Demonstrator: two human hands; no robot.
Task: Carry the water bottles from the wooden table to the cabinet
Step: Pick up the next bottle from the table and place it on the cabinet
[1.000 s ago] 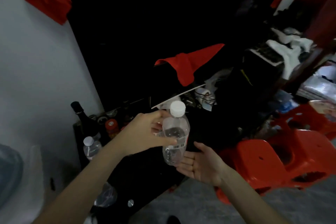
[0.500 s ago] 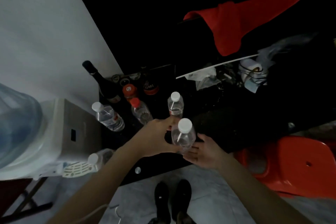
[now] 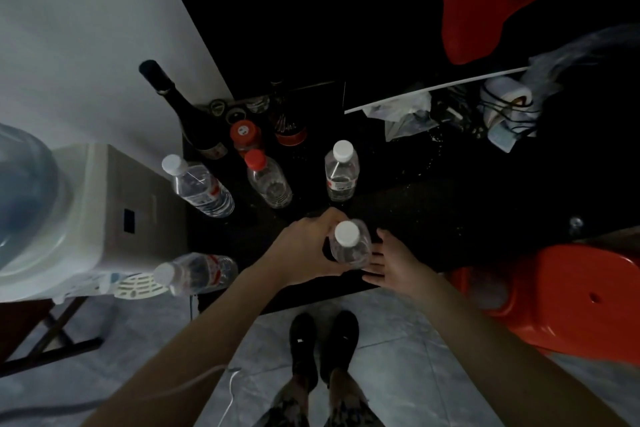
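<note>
Gripping the white-capped bottle point(image 3: 349, 246) upright, the left hand point(image 3: 304, 250) wraps it; the right hand point(image 3: 391, 262) lies open alongside.

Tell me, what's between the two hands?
A clear water bottle with a white cap stands between them on the dark cabinet top. The left hand grips it; the open right hand rests beside it. The head view shows this.

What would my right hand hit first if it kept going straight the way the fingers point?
Probably the held water bottle: the right hand lies open beside it, fingers aimed at its side, nearly touching. Depth is unclear from above.
</note>
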